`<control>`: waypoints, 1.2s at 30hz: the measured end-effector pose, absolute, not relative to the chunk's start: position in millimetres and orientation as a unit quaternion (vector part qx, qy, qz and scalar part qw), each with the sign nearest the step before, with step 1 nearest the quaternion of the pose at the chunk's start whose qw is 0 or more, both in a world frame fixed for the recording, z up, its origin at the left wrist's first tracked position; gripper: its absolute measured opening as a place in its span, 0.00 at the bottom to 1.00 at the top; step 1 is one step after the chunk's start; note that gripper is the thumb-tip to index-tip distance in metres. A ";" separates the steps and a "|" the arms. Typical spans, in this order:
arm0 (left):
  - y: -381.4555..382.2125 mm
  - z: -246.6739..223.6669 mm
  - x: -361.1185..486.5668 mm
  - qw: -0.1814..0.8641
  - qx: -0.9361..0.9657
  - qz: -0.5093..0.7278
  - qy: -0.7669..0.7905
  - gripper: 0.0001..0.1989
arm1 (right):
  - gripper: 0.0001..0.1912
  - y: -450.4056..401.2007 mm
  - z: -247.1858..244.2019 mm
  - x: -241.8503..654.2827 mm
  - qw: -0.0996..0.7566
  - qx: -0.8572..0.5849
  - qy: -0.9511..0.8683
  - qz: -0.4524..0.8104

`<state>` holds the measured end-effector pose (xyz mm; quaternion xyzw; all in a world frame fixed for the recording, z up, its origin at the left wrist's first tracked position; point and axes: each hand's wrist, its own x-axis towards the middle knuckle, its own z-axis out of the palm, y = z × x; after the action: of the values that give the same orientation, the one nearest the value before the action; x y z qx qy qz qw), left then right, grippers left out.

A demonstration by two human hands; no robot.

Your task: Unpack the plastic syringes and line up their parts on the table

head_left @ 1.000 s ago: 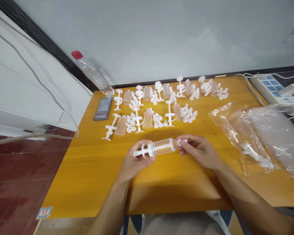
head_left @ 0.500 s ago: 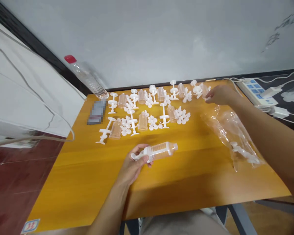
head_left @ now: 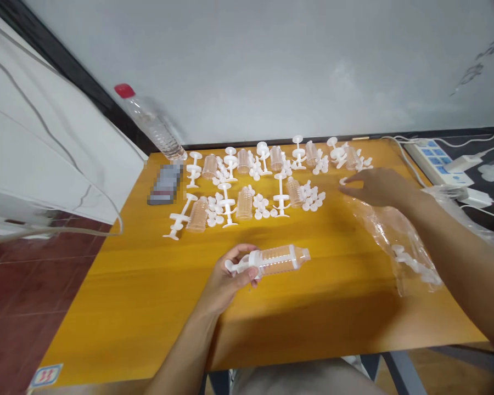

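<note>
My left hand [head_left: 226, 280] is wrapped round a clear syringe-like tube [head_left: 275, 260] with white plunger parts inside, its narrow tip pointing right. Over the table's right side, my right hand [head_left: 372, 187] has its fingertips closed on a small white piece [head_left: 343, 181]. Sets of white plungers [head_left: 281, 196], clear tubes [head_left: 244, 203] and clustered small white nozzles [head_left: 312, 197] lie in two rows. Beneath my right forearm is a clear plastic bag [head_left: 381, 225] with white parts [head_left: 415, 263] inside.
A red-capped bottle [head_left: 154, 123] stands at the table's back left, beside a blurred flat dark object [head_left: 166, 184]. At the back right sits a power strip [head_left: 438, 162] with plugs and cables. A whiteboard [head_left: 263, 71] rises behind the wooden table [head_left: 148, 307].
My right hand has moved toward me, away from the rear right set, and a small white piece now shows at its fingertips. My left hand still holds the tube. The view has shifted slightly.
</note>
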<state>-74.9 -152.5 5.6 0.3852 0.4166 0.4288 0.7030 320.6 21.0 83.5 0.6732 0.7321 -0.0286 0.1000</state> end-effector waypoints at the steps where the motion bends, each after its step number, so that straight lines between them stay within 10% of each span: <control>1: -152.6 6.4 -73.7 0.703 0.384 0.430 0.415 0.26 | 0.30 8.1 84.4 319.8 0.106 0.655 0.747 -0.032; 12: -156.3 12.2 -59.7 0.691 0.393 0.428 0.429 0.27 | 0.22 -43.9 72.4 357.8 0.121 0.695 0.708 -0.027; 17: -153.2 21.6 -50.7 0.652 0.419 0.434 0.460 0.24 | 0.26 -73.9 94.3 338.1 -0.086 0.694 0.715 -0.001; 21: -152.0 34.4 -39.3 0.587 0.477 0.443 0.481 0.25 | 0.29 -115.6 102.3 270.4 -0.339 0.666 0.633 -0.202; 27: -159.4 42.3 -34.4 0.577 0.488 0.435 0.490 0.25 | 0.28 -141.2 61.3 199.1 -0.337 0.506 0.503 -0.614; 36: -166.7 31.9 -40.3 0.619 0.327 0.463 0.543 0.25 | 0.21 -139.1 31.7 191.0 -0.464 0.509 0.378 -0.619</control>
<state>-40.3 -166.7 31.9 0.3273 0.5433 0.4625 0.6194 191.0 -139.1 31.7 0.5089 0.3778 -0.6188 -0.4641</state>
